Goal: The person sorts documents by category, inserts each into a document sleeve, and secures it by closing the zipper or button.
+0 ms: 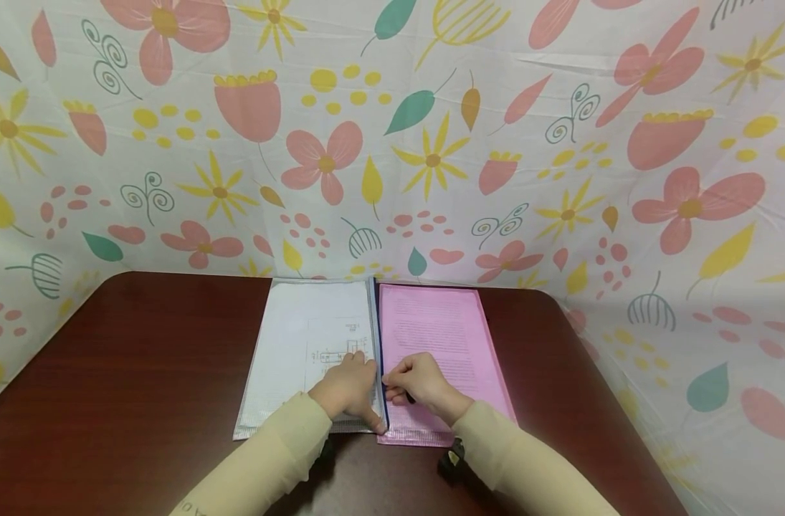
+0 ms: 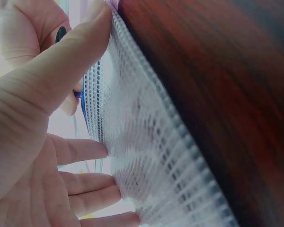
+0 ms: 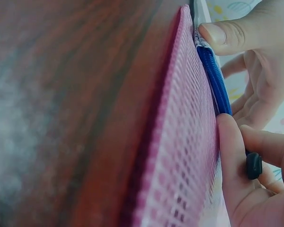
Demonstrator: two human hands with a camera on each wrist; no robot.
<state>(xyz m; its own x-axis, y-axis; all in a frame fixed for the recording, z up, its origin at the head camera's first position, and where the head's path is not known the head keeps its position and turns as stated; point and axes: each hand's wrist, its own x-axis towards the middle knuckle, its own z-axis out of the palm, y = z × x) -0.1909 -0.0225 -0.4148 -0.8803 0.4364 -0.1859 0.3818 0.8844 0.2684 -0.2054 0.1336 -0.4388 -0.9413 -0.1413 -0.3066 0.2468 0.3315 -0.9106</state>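
Observation:
A white mesh zipper pouch (image 1: 279,344) with a printed drawing sheet inside lies flat on the table. A dark blue zipper (image 3: 213,75) runs along its right edge. My left hand (image 1: 350,387) rests on the pouch with fingers extended, its thumb pressing the near end of the zipper edge. From the right, my right hand (image 1: 427,387) pinches the zipper at its slider with curled fingers. The black zipper pull (image 3: 253,165) shows among those fingers in the right wrist view. Under the right hand lies a pink mesh pouch (image 1: 492,365) with a printed page inside.
The dark brown table (image 1: 140,373) extends to both sides of the pouches and toward me. A white curtain (image 1: 379,143) with a flower print hangs around its back and sides. The pouches' far edges lie close to the curtain.

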